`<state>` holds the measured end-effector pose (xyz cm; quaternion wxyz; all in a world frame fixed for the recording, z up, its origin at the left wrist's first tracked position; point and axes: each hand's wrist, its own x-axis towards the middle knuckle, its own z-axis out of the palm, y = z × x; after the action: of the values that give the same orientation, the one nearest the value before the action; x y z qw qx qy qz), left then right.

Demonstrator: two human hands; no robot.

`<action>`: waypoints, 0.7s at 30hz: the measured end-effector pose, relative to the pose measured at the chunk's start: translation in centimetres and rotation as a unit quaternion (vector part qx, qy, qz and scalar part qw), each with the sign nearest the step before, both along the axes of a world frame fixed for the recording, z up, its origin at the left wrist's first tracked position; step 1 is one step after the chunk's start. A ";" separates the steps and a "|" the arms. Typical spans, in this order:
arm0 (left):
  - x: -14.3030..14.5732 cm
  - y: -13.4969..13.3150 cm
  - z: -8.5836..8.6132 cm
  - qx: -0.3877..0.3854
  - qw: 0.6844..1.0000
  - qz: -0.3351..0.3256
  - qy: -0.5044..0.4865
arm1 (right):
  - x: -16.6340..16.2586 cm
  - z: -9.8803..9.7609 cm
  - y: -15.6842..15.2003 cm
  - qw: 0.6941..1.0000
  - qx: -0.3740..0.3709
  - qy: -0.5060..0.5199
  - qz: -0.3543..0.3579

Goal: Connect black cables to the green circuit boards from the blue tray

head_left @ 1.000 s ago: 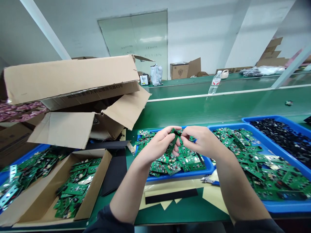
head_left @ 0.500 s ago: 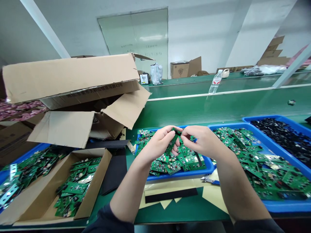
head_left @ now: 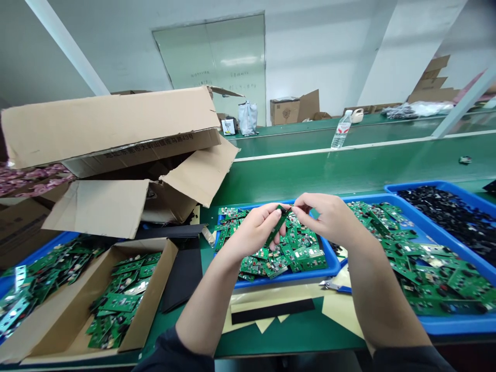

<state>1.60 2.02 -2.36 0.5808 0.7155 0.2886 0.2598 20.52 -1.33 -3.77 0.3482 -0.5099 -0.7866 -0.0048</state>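
Head view: left hand [head_left: 256, 227] pinches a circuit board [head_left: 275, 228] above the blue tray [head_left: 287, 278]; right hand [head_left: 328, 219] curls beside its upper end, closure unclear. Slack pinching could drop it onto piled boards [head_left: 306, 253].

I've got one green circuit board [head_left: 275, 229], narrow strip, held aslant in the left hand [head_left: 253, 230], upper end leaning right, lower end down-left. Partly covered by fingers. Right hand [head_left: 327, 219] at its upper end, contact unclear. Board sits above blue tray [head_left: 332, 261], clear of the pile.
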 end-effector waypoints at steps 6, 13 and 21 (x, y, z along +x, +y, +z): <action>0.0 -0.3 0.4 0.022 1.000 -0.006 0.016 | 0.1 -0.3 0.4 0.998 0.063 -0.030 0.002; -0.7 -0.1 0.5 0.016 1.000 0.004 -0.023 | -0.7 -0.2 0.2 0.995 0.080 0.050 0.030; -1.6 0.1 0.7 -0.005 0.998 0.025 -0.058 | 0.0 0.1 -0.5 0.961 0.152 0.222 -0.068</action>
<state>0.03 2.11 -1.63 0.5933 0.6888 0.2734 0.3144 20.50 -1.85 -3.67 0.5865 -0.4912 -0.6430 -0.0348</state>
